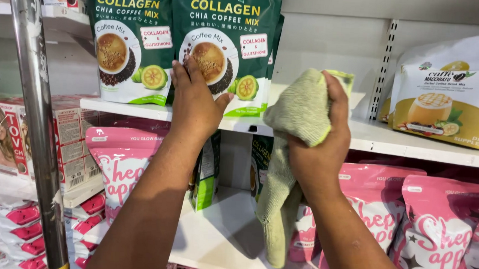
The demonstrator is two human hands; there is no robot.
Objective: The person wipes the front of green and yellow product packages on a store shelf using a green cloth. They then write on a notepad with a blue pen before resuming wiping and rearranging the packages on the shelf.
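Left hand [197,102] lies spread flat on the green pouch [225,46], steadying it, while right hand [318,149] beside it pinches a bunched cloth [298,113] against the shelf [376,137]

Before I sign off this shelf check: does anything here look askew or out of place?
Yes. On the lower shelf, two green pouches stand edge-on among front-facing pink pouches. The left hand presses a green pouch above; the right hand grips a cloth.
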